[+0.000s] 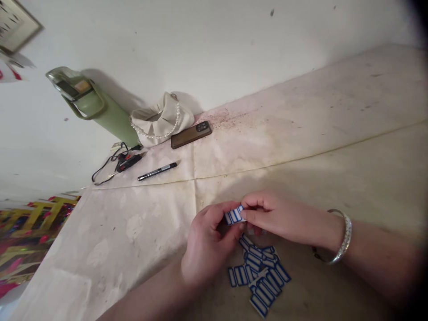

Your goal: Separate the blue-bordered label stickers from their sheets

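Observation:
Between my two hands is a small strip of white labels with blue borders (233,216). My left hand (209,240) pinches its left end between thumb and fingers. The thumb and index finger of my right hand (277,216) close on the strip's right end; a silver bangle (346,238) circles that wrist. Below my hands, a loose pile of similar blue-bordered label strips (264,276) lies on the table, several overlapping at different angles. My right hand's other fingers are partly hidden behind its thumb.
A black pen (157,171), a phone (191,134), a cream pearl-strap bag (162,119) and a green bottle (110,113) stand or lie toward the wall. A black corded tool (129,161) is left of the pen. The covered table (140,232) has a crease across it.

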`<act>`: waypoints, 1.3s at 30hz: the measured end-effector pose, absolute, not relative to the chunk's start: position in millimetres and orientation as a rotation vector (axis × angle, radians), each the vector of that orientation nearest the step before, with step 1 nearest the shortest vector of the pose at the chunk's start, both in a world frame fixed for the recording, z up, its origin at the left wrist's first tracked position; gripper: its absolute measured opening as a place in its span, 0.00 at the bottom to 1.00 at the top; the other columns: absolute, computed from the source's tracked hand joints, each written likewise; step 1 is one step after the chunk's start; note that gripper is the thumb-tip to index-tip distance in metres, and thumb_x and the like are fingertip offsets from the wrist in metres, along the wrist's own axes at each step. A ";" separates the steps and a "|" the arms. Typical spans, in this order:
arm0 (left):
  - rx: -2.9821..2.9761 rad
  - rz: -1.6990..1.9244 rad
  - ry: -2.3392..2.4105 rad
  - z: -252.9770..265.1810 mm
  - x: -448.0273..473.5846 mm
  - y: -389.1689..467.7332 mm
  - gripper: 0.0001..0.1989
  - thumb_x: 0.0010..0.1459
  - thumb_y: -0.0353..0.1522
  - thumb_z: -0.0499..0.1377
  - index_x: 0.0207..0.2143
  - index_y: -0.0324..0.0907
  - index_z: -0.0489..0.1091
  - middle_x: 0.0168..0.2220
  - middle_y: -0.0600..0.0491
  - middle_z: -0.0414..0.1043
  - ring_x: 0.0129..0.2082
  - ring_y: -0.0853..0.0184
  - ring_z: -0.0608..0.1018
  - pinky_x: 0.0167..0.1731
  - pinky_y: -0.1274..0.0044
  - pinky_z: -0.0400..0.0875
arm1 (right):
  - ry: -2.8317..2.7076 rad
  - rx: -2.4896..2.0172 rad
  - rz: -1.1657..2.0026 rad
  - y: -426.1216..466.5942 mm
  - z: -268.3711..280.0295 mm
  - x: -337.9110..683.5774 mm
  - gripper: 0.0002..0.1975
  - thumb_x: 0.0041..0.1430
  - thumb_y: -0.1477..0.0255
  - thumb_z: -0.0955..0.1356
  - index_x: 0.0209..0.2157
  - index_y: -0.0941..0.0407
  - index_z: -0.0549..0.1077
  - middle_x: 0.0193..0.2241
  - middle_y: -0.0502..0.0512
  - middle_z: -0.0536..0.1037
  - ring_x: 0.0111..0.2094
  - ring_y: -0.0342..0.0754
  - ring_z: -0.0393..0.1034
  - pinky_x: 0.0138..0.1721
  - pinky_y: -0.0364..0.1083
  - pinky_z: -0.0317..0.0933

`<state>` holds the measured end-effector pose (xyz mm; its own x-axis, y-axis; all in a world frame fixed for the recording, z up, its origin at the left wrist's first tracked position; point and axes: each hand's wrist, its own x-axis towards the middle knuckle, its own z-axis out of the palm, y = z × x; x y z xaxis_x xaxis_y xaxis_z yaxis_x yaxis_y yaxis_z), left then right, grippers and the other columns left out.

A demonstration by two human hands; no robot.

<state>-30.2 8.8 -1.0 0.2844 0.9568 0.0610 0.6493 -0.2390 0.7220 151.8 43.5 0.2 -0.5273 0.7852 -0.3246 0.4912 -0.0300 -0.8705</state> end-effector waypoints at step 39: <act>1.919 0.754 1.375 -0.5 -28.8 9.5 0.16 0.51 0.28 0.61 0.44 0.43 0.69 0.38 0.51 0.75 0.37 0.66 0.77 0.39 0.74 0.72 | -1.951 -1.269 1.569 44.1 -3.8 153.9 0.11 0.60 0.65 0.62 0.31 0.55 0.72 0.24 0.50 0.76 0.24 0.42 0.66 0.24 0.41 0.55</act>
